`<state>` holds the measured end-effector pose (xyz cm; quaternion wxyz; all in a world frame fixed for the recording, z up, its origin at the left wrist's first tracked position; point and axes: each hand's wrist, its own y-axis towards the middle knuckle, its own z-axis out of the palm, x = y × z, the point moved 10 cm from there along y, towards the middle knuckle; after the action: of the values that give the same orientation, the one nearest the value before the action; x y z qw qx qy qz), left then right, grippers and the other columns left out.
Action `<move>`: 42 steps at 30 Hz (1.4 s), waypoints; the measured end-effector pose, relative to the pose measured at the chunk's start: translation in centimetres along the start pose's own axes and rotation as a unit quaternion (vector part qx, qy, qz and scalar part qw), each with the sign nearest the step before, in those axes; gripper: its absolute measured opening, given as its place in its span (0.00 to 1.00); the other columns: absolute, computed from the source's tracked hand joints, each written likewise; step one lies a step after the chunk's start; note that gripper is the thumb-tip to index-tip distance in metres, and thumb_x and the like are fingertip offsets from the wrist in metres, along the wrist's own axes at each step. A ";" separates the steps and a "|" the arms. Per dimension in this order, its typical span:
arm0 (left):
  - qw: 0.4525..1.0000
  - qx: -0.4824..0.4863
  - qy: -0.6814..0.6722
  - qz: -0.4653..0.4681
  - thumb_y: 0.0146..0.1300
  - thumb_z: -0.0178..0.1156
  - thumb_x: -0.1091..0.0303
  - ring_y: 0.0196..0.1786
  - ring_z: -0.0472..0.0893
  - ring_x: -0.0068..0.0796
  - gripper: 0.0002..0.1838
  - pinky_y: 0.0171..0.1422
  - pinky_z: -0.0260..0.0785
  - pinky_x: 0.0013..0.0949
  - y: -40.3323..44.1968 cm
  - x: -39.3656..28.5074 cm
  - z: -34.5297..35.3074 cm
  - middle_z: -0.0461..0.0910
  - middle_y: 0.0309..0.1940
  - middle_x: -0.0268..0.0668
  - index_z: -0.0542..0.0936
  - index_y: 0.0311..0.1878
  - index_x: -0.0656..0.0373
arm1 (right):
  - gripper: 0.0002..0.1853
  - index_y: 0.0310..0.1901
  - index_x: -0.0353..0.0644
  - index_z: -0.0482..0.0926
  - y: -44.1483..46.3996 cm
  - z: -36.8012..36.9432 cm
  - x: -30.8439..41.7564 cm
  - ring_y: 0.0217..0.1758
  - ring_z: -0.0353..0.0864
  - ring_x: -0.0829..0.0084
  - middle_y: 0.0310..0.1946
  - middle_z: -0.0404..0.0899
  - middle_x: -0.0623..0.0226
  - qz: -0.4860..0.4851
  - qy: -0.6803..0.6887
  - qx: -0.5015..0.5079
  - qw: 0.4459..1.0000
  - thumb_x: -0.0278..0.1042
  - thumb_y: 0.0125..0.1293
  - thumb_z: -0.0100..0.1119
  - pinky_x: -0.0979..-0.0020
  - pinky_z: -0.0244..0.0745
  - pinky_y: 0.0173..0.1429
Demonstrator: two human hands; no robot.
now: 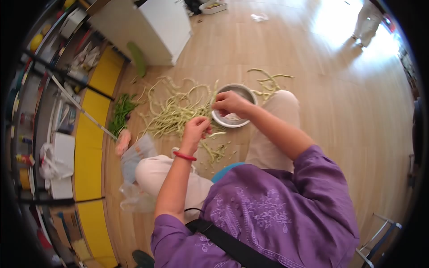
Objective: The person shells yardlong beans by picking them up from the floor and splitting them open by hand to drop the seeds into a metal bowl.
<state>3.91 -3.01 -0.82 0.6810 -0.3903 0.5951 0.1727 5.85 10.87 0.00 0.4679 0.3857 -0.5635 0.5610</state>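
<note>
My right hand (230,103), its fingers pinched together, is over the left side of a round metal bowl (237,124). A pale green long bean (215,91) stands up at its fingertips and seems held there. Lower and to the left, my left hand (197,130), with a red bracelet (185,156) at the wrist, has its fingers curled closed. Whatever it may hold is hidden. Beyond that hand a tangled heap of long beans (172,111) lies on the floor. Short bean bits (216,152) are scattered nearer my knees.
More long beans (269,81) lie right of the bowl. Leafy greens (120,114), a green gourd (137,59) and plastic bags (138,152) are at the left, beside a shelf with yellow panels (89,134). A white cabinet (165,29) stands ahead. Another person's legs (368,22) show far right.
</note>
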 end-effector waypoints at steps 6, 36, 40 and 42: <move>0.996 0.011 -0.083 -0.036 0.63 0.55 0.66 0.22 0.75 0.18 0.06 0.22 0.63 0.20 2.4 2.2 -0.2 0.76 0.23 0.30 0.76 0.36 0.57 | 0.07 0.31 0.36 0.78 2.3 -0.8 -0.8 0.27 0.73 0.83 0.23 0.74 0.74 0.002 -0.013 0.034 0.999 0.31 0.59 0.59 0.78 0.71 0.34; 0.944 -0.122 -0.282 -0.124 0.62 0.56 0.65 0.25 0.78 0.23 0.05 0.25 0.67 0.24 4.6 9.1 -6.4 0.78 0.24 0.32 0.74 0.35 0.54 | 0.15 0.42 0.42 0.78 0.9 6.4 -12.9 0.46 0.77 0.56 0.39 0.79 0.56 0.049 -0.588 0.275 0.759 0.36 0.53 0.57 0.59 0.71 0.50; 0.948 -0.117 -0.270 -0.118 0.62 0.55 0.66 0.24 0.78 0.23 0.04 0.24 0.66 0.24 4.3 10.0 -6.3 0.77 0.24 0.31 0.74 0.35 0.55 | 0.14 0.41 0.42 0.79 1.4 6.0 -12.1 0.43 0.78 0.56 0.37 0.79 0.55 0.013 -0.585 0.254 0.770 0.35 0.51 0.57 0.58 0.72 0.47; 0.940 -0.111 -0.311 -0.090 0.61 0.55 0.68 0.22 0.75 0.22 0.05 0.22 0.62 0.23 4.7 9.8 -5.7 0.77 0.23 0.33 0.74 0.31 0.56 | 0.13 0.39 0.43 0.79 1.9 5.4 -13.4 0.40 0.79 0.57 0.34 0.80 0.57 0.013 -0.592 0.241 0.769 0.35 0.51 0.56 0.58 0.73 0.43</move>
<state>-0.98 -6.43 -11.54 0.7970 -0.4423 0.2932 0.2884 7.02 4.42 -13.02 -0.0738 0.7342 -0.5801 0.3449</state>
